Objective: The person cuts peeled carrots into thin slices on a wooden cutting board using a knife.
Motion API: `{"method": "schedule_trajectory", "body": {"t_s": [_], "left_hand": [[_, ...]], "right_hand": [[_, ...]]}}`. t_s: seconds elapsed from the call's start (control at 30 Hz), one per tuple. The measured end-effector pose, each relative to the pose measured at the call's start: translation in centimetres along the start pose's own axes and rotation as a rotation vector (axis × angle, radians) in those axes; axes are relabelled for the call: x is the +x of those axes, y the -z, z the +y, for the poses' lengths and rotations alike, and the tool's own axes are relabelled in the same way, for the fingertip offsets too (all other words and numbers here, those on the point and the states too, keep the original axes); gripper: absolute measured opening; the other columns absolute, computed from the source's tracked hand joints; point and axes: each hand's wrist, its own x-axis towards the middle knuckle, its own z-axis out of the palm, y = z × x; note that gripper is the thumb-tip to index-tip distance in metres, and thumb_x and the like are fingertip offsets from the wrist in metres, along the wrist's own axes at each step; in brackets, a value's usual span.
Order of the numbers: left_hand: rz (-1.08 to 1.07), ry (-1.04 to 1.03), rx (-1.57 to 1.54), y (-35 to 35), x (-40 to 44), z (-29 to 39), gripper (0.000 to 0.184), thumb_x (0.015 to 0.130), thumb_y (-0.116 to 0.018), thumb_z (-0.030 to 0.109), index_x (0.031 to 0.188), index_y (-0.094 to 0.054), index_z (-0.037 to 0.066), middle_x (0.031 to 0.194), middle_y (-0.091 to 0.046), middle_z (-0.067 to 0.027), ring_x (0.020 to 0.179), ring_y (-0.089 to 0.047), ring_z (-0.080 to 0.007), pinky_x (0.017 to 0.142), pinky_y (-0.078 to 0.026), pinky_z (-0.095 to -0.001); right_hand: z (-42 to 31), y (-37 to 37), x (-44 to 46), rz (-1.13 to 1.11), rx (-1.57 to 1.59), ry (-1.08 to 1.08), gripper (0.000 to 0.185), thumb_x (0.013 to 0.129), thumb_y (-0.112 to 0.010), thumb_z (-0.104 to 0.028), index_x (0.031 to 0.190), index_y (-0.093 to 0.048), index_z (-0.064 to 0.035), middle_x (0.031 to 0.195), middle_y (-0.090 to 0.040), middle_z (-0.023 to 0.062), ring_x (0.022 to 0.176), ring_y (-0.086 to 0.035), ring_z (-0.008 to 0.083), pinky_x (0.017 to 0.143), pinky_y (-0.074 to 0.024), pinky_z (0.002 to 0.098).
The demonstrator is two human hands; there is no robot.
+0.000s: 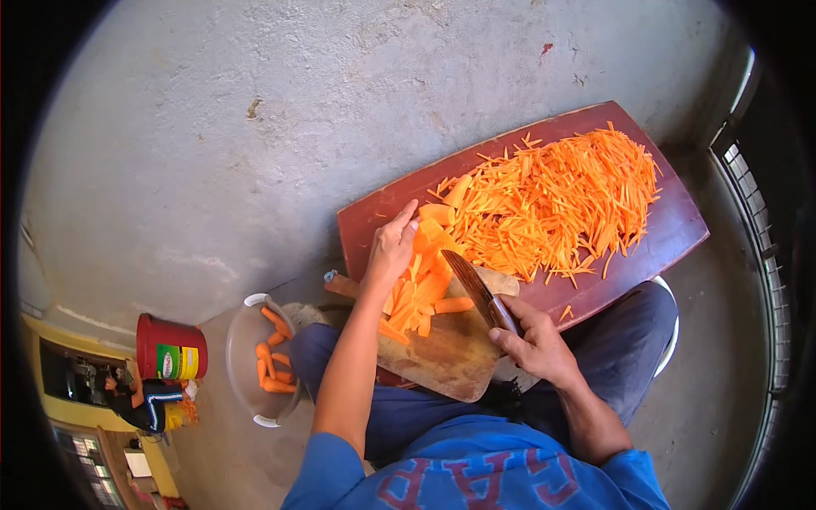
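Note:
My right hand (pixel 540 342) grips the handle of a knife (pixel 467 280), its dark, stained blade pointing up and left over the cutting board. Beside the blade lies a pile of carrot slices (pixel 425 285) on the wooden cutting board (pixel 450 357). Along the left side of that pile rests my left hand (pixel 393 244), fingers stretched out and touching the slices; part of the contact is hidden. A large heap of carrot strips (pixel 561 200) covers much of the reddish-brown table (pixel 671 234) behind the board. A few thicker carrot pieces (pixel 457 192) sit at the heap's left edge.
A basin (pixel 240 374) with several peeled carrots (pixel 274 364) stands on the floor at my left. Farther left are a red bucket (pixel 161 327) and another person (pixel 136 404), seated. A grey wall (pixel 238 161) rises behind the table.

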Motion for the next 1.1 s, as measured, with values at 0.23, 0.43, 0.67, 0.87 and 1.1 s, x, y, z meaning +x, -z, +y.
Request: {"method": "schedule_trajectory", "body": {"t_s": [0.23, 0.43, 0.67, 0.87, 1.1], "left_hand": [[0.060, 0.181, -0.252, -0.5, 2.0, -3.7, 0.045, 0.109, -0.069, 0.003, 0.153, -0.070, -0.003, 0.139, -0.080, -0.0234, 0.123, -0.079, -0.0240, 0.109, -0.059, -0.0338], [-0.058, 0.268, -0.201, 1.4, 3.0, -5.0, 0.048, 0.105, -0.073, -0.003, 0.153, -0.068, -0.008, 0.136, -0.081, -0.0201, 0.119, -0.078, -0.0211, 0.105, -0.060, -0.0314], [-0.183, 0.329, -0.149, 2.9, 3.4, -3.0, 0.050, 0.102, -0.079, -0.004, 0.151, -0.070, -0.007, 0.110, -0.078, -0.0057, 0.104, -0.076, -0.0141, 0.091, -0.060, -0.0290], [0.005, 0.072, -0.301, 2.2, 3.0, -4.2, 0.048, 0.096, -0.083, -0.011, 0.143, -0.073, -0.009, 0.118, -0.074, -0.0078, 0.103, -0.076, -0.0140, 0.090, -0.063, -0.0263], [0.293, -0.155, -0.366, 2.9, 2.1, -0.6, 0.045, 0.097, -0.083, -0.013, 0.140, -0.071, -0.012, 0.127, -0.073, -0.0115, 0.108, -0.077, -0.0174, 0.097, -0.064, -0.0293]], "right_hand": [[-0.5, -0.4, -0.2, 0.028, -0.003, 0.017, 0.052, 0.107, -0.078, -0.016, 0.152, -0.061, 0.0044, 0.095, -0.062, 0.0080, 0.083, -0.060, 0.0156, 0.074, -0.0530, 0.0352], [0.6, -0.1, 0.1, 0.010, -0.075, 0.080, 0.057, 0.110, -0.076, -0.021, 0.159, -0.058, 0.0014, 0.097, -0.066, 0.0015, 0.079, -0.064, 0.0094, 0.065, -0.0544, 0.0294], [0.2, 0.0, 0.2, 0.002, -0.055, 0.030, 0.059, 0.110, -0.076, -0.022, 0.161, -0.057, 0.0009, 0.096, -0.067, 0.0015, 0.074, -0.064, 0.0096, 0.062, -0.0543, 0.0297], [-0.4, 0.0, 0.1, 0.000, -0.011, -0.001, 0.060, 0.109, -0.077, -0.021, 0.162, -0.057, 0.0007, 0.097, -0.068, 0.0017, 0.073, -0.064, 0.0088, 0.061, -0.0542, 0.0286], [-1.7, -0.2, -0.1, 0.035, -0.003, -0.018, 0.045, 0.106, -0.075, -0.011, 0.147, -0.064, 0.0045, 0.092, -0.057, 0.0053, 0.081, -0.056, 0.0137, 0.072, -0.0515, 0.0356]]}}
